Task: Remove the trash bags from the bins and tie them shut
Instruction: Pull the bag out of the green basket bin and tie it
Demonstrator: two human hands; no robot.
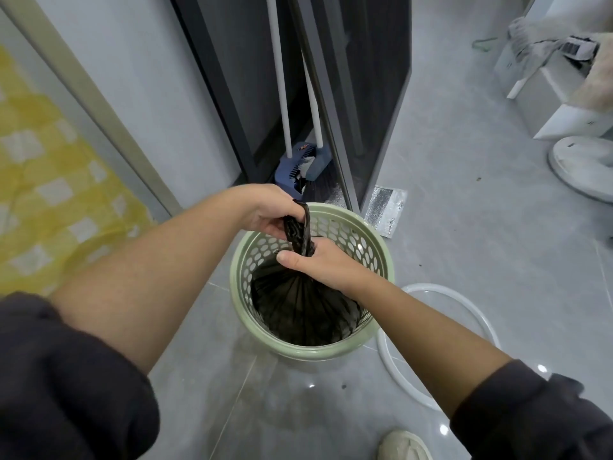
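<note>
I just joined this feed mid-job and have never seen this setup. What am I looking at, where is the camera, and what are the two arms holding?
There is no machine here: these are a person's own bare hands. The one picture comes from a camera worn on the head, looking forward and down. The left hand grips the twisted top of a black trash bag, and the right hand grips its neck just below. The bag's body sits inside a green perforated bin on the grey floor. A white ring lies beside the bin; a blue dustpan stands behind it.
</note>
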